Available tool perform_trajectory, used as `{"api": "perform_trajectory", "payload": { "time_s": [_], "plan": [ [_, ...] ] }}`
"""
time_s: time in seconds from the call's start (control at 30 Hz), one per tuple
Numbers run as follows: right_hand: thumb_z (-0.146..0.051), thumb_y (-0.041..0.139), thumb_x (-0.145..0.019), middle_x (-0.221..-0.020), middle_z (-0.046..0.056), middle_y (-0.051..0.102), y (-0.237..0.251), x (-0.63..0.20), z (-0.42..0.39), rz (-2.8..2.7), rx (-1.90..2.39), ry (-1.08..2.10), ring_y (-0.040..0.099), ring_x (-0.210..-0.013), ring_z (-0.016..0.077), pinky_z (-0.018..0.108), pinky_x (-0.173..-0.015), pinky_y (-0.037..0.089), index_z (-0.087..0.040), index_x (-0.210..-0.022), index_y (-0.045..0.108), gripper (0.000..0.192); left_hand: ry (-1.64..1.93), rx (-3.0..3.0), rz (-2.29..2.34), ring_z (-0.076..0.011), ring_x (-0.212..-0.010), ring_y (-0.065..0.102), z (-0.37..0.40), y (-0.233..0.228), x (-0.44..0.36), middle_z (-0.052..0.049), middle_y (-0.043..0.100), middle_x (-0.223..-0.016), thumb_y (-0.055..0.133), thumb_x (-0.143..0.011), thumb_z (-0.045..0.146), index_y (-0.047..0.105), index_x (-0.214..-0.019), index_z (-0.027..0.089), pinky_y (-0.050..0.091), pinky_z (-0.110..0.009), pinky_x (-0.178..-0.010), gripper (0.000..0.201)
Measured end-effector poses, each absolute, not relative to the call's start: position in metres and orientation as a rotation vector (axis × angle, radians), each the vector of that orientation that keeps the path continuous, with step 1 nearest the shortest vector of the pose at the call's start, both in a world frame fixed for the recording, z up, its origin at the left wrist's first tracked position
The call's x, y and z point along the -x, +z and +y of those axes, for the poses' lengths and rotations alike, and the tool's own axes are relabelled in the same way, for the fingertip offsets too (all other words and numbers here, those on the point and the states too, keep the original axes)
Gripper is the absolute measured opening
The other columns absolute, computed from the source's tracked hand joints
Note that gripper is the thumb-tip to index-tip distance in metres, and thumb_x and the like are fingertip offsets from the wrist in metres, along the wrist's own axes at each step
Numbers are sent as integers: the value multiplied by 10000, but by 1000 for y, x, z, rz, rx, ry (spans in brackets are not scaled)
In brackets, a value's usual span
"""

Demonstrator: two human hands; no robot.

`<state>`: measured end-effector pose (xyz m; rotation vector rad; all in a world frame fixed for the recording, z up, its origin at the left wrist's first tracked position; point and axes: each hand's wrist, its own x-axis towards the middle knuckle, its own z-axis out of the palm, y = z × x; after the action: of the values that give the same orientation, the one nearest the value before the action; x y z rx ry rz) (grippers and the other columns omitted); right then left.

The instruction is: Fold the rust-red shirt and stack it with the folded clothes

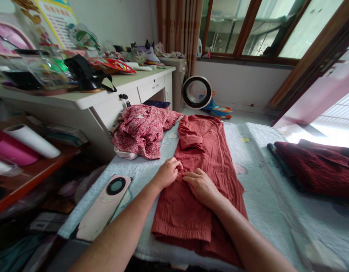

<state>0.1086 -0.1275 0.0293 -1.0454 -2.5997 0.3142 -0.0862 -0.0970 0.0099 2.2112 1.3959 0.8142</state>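
A rust-red garment lies folded lengthwise on a pale blue cloth, with a gathered elastic hem on the layer nearest me. It looks like a long-sleeved piece of clothing, one part folded over its left side. My left hand is closed on the garment's left edge, pinching the fabric between thumb and fingers. Just right of it, my right hand lies flat on the same garment, fingers stretched toward the left hand. Wrinkles run through the fabric around both hands.
A crumpled pink patterned garment sits at the far left of the blue cloth. The phone lies left of my forearm. Folded dark red cloth rests at right. A cluttered white desk stands beyond, left.
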Motion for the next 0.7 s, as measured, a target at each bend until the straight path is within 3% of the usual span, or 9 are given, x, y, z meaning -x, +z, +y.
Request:
{"api": "perform_trajectory", "payload": {
  "time_s": [0.37,0.7],
  "plan": [
    [-150,511,-931,-866,39,676,37,-109,-131,-2587,1106,363,507,-828,173,294,-790,378,-189,-898,690,186,810,-2224,1412,-163,-873,556,-97,9,86,-29,561,-874,432,-738,-16,606,-789,189,457,-291,-860,274],
    [-108,533,-862,-819,32,624,37,-110,-133,-2560,1120,359,498,-820,166,287,-773,359,-176,-784,609,128,823,-2228,1411,-164,-865,558,-97,10,85,-28,559,-862,441,-741,-7,609,-784,190,456,-293,-853,263]
  ]
}}
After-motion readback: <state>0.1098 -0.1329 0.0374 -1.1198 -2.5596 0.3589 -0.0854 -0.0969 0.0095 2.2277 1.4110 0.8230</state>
